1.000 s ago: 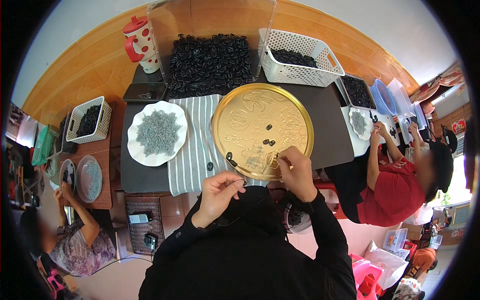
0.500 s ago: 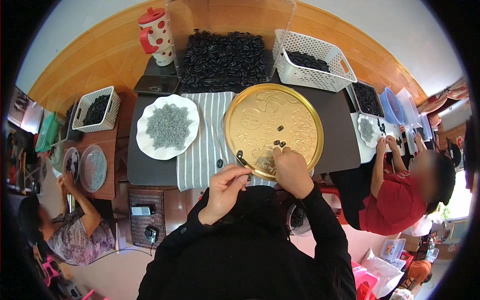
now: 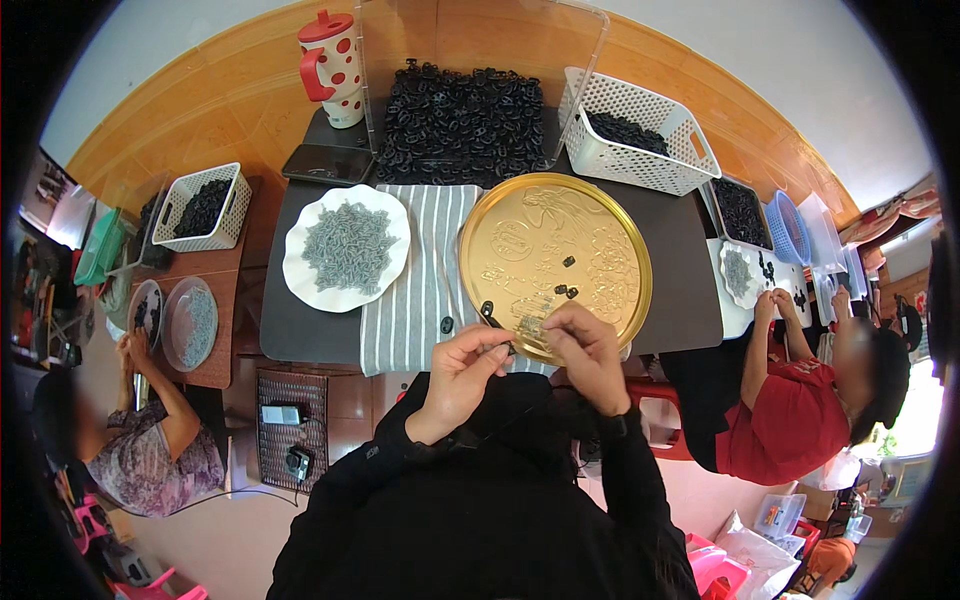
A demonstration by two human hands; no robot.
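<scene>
My left hand (image 3: pixel 462 375) pinches a small black plastic part at the near rim of a round gold tray (image 3: pixel 600 230). My right hand (image 3: pixel 592 352) meets it there, fingertips closed on a small grey metal piece. Both hands touch over the tray's front edge. A few loose black parts (image 3: pixel 566 290) lie on the tray. A white plate of grey metal pieces (image 3: pixel 348 246) sits to the left on the dark table, beside a striped cloth (image 3: pixel 420 290).
A heap of black parts (image 3: pixel 462 110) in a clear bin and a white basket (image 3: pixel 640 135) stand at the back, with a red-dotted jug (image 3: pixel 332 62) and a phone (image 3: pixel 328 164). Other people work at side tables left (image 3: pixel 150 440) and right (image 3: pixel 800 400).
My hands stay together at the tray's near rim, with small finger movements. The view has shifted slightly as my head moved.
</scene>
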